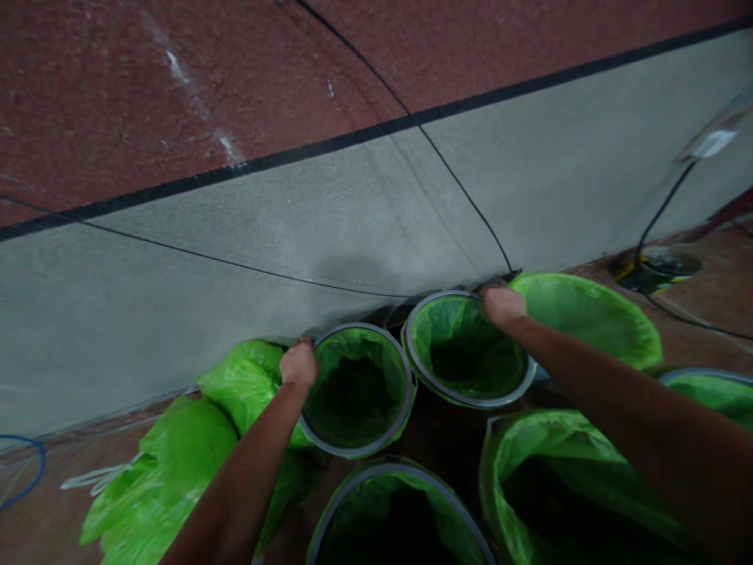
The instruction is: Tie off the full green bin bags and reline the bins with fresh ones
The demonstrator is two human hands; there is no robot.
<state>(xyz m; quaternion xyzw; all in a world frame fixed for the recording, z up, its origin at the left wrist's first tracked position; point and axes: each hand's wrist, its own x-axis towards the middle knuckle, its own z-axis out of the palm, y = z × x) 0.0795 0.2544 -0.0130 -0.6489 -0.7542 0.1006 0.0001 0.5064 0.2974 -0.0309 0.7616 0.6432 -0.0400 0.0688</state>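
Note:
My left hand (299,364) is closed on the far left rim of a grey-rimmed bin (356,450) lined with a green bag. My right hand (502,304) is closed on the far rim of a second green-lined bin (412,329) just to its right. Both bins stand against the foot of a grey wall (353,204). Their insides look dark, and I cannot make out any contents.
Several more green-lined bins crowd around: one behind my right hand (594,314), one at bottom centre (400,510), one at bottom right (558,486). Loose green bags (176,463) lie on the left. Black cables (447,169) run across the wall. A blue cable (27,471) lies at far left.

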